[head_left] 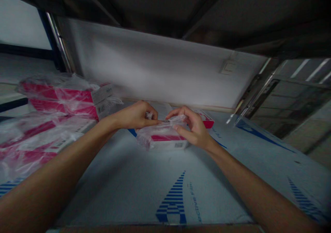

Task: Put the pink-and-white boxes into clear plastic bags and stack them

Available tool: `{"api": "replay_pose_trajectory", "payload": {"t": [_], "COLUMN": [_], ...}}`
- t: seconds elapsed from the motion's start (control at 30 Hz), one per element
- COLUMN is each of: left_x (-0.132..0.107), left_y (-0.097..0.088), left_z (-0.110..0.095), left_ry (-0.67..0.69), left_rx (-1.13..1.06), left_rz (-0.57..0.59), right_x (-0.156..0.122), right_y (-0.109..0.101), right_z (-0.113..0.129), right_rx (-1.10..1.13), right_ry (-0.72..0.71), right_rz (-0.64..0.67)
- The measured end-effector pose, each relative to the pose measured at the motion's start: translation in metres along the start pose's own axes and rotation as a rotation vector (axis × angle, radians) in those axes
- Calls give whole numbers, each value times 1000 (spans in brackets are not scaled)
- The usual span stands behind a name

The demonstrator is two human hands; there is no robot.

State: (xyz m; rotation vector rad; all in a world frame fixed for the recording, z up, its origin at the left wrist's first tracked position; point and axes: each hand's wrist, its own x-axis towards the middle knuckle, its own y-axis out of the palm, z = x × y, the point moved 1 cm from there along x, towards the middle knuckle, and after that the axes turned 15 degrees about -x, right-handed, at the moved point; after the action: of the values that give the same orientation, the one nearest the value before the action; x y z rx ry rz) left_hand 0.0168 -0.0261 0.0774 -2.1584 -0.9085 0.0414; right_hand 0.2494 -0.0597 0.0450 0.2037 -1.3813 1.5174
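Note:
A flat red-and-white carton (168, 140) wrapped in clear plastic film lies on the table in front of me. My left hand (137, 115) pinches the film at the carton's top edge between thumb and fingers. My right hand (190, 126) grips the same film from the other side, its fingers curled over the carton. The two hands nearly meet above it, and they hide the carton's upper middle. Part of a second red-and-white box (208, 122) shows behind my right hand.
Several film-wrapped red-and-white cartons (59, 100) are piled at the left. The table is covered by a pale sheet (124, 174) with blue printing. A white wall (155, 60) with a wall switch (229, 67) stands behind, and a shelf (207, 9) overhangs above.

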Motion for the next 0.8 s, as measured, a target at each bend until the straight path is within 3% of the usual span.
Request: {"api": "replay_pose_trajectory", "payload": {"t": [0.13, 0.27, 0.43, 0.57, 0.7, 0.8], "left_x": [1, -2, -9, -5, 4, 6], "left_y": [-4, -4, 0, 7, 18, 23], "left_z": [8, 8, 8, 4, -2, -4], "left_ry": [-43, -133, -162, -60, 111, 123], "left_rx": [165, 272, 438, 457, 363, 347], "left_rz": [106, 150, 37, 41, 104, 105], "right_x": [1, 7, 9, 6, 4, 4], "right_y": [2, -1, -4, -3, -3, -6], "right_z": [0, 7, 14, 18, 17, 16], "right_rx": [176, -53, -235, -208, -373, -443], "right_ry": [84, 48, -42, -101, -78, -33], "right_rz": [-84, 74, 234, 294, 362, 444]}}
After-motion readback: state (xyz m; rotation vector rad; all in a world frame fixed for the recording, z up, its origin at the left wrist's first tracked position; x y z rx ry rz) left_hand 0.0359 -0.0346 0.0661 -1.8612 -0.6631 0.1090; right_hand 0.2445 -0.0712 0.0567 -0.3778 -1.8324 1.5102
